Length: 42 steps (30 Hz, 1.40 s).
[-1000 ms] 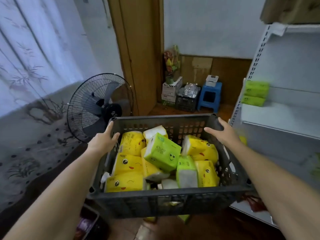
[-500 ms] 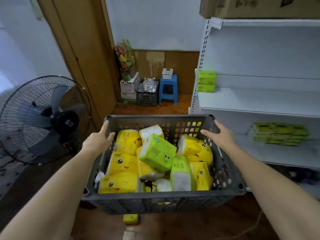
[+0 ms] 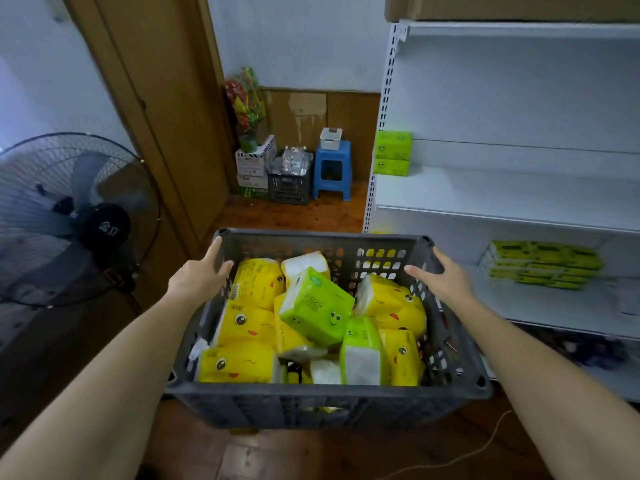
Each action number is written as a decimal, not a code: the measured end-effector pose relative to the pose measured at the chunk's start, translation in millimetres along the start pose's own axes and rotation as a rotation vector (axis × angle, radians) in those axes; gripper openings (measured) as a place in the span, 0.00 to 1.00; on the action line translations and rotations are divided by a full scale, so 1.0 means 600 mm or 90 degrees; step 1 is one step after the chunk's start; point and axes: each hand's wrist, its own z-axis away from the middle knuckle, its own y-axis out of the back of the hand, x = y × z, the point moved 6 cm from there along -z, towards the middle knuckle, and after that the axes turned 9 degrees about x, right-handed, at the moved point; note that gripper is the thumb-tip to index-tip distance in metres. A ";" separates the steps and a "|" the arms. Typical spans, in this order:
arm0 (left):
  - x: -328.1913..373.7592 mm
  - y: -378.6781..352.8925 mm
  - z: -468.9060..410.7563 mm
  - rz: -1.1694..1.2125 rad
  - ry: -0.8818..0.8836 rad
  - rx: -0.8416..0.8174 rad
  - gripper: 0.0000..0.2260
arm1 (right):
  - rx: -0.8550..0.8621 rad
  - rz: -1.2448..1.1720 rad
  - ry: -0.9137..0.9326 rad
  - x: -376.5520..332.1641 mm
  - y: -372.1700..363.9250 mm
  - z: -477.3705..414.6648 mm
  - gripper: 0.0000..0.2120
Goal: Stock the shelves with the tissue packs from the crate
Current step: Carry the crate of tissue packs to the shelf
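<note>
I hold a dark grey plastic crate (image 3: 311, 400) above the floor in front of me. My left hand (image 3: 199, 276) grips its left rim, thumb inside. My right hand (image 3: 442, 278) grips the right rim the same way. Inside lie several yellow tissue packs (image 3: 244, 323) with cartoon faces and a few green ones, one green pack (image 3: 317, 304) tilted on top. The white shelves (image 3: 502, 199) stand to the right. Two green packs (image 3: 393, 152) are stacked at the left end of the middle shelf, and a flat green stack (image 3: 543, 263) lies on the shelf below.
A black standing fan (image 3: 69, 216) is at the left, beside a wooden door frame (image 3: 156, 98). In the far corner stand a blue stool (image 3: 332, 171), a small dark crate (image 3: 289, 183) and cartons (image 3: 254, 164). A cardboard box (image 3: 519, 5) tops the shelves. A cord (image 3: 485, 445) lies on the floor.
The view has swung right with the crate: the fan slid to the left edge and the shelves came into fuller view. Both hands kept their hold on the rims.
</note>
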 end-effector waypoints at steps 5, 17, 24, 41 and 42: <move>0.035 -0.003 0.072 -0.008 0.056 0.039 0.27 | -0.047 -0.001 0.044 0.019 0.042 -0.029 0.43; 0.063 -0.032 0.284 0.031 0.199 0.068 0.27 | -0.179 -0.015 0.137 0.069 0.088 -0.030 0.45; 0.036 -0.089 0.330 0.035 0.233 0.023 0.27 | -0.217 0.038 0.111 0.122 0.040 -0.003 0.46; -0.124 -0.360 0.290 0.018 0.281 -0.054 0.28 | -0.263 0.099 0.069 0.273 -0.219 0.030 0.41; -0.131 -0.378 0.284 0.023 0.284 -0.058 0.28 | -0.263 0.098 0.068 0.282 -0.239 0.024 0.40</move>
